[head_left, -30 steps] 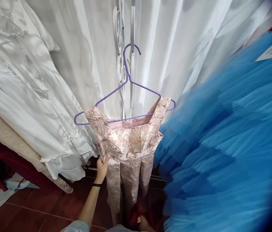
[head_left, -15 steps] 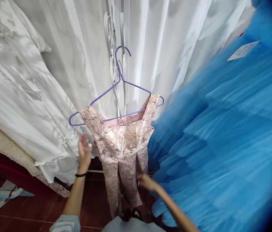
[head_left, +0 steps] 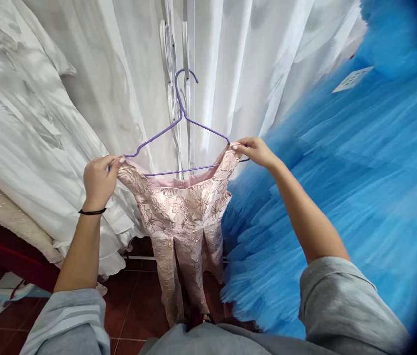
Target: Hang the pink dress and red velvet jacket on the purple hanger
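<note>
A pink floral brocade dress (head_left: 189,207) hangs by its wide straps from a purple hanger (head_left: 160,133) in the middle of the head view. The hanger's hook is up against a white metal stand (head_left: 170,49). My left hand (head_left: 100,178) is closed on the left strap at the hanger's end. On the other side, my right hand (head_left: 253,150) pinches the right strap near the hanger's right end, thumb and fingers together. The dress's skirt falls in deep folds toward the floor. The hanger's left tip is mostly hidden by my left hand.
White garments (head_left: 45,123) hang at the left. A large blue tulle dress (head_left: 326,207) with a white tag (head_left: 352,79) fills the right side. White curtain (head_left: 226,64) covers the back. Dark red tiles (head_left: 130,305) make up the floor, and dark red cloth (head_left: 12,256) is at lower left.
Both hands have risen to the dress's straps and closed on them, the left from beside the bodice, the right from beside the skirt. The dress still hangs on the hanger.
</note>
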Demonstrator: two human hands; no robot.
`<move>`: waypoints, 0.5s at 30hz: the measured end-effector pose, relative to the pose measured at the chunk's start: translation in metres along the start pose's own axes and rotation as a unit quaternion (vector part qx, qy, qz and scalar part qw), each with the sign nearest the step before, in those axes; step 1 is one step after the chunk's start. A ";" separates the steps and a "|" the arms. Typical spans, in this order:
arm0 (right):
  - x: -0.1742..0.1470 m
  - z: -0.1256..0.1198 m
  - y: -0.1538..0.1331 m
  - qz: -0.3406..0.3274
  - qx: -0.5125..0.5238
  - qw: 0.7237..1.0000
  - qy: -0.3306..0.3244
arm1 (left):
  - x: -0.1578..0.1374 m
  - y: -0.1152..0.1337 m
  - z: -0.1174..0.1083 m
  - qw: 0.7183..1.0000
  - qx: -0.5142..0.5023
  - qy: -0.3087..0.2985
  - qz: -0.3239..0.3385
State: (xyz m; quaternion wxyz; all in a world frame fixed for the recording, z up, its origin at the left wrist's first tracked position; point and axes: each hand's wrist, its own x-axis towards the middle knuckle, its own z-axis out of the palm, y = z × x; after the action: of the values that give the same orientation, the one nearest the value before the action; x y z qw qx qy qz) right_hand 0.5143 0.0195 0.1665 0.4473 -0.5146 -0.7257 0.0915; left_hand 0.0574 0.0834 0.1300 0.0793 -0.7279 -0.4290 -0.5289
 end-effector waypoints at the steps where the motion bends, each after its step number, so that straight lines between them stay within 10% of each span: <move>1: -0.007 -0.003 -0.001 0.011 -0.010 1.000 -0.002 | -0.006 -0.013 -0.002 0.999 -0.020 0.002 -0.033; 8: -0.047 0.021 0.030 0.067 0.000 0.997 -0.031 | -0.103 -0.058 0.043 0.929 -0.238 -0.069 -0.274; 15: -0.175 0.171 0.096 0.211 0.149 0.962 0.087 | -0.277 -0.012 0.121 0.895 -0.237 -0.194 -0.326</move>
State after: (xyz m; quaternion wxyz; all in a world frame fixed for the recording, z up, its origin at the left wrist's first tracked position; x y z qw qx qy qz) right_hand 0.4628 -0.0263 -0.0876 0.5504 -0.5900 -0.5372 0.2457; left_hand 0.1137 0.0099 -0.1581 -0.3567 -0.6329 -0.5110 -0.4594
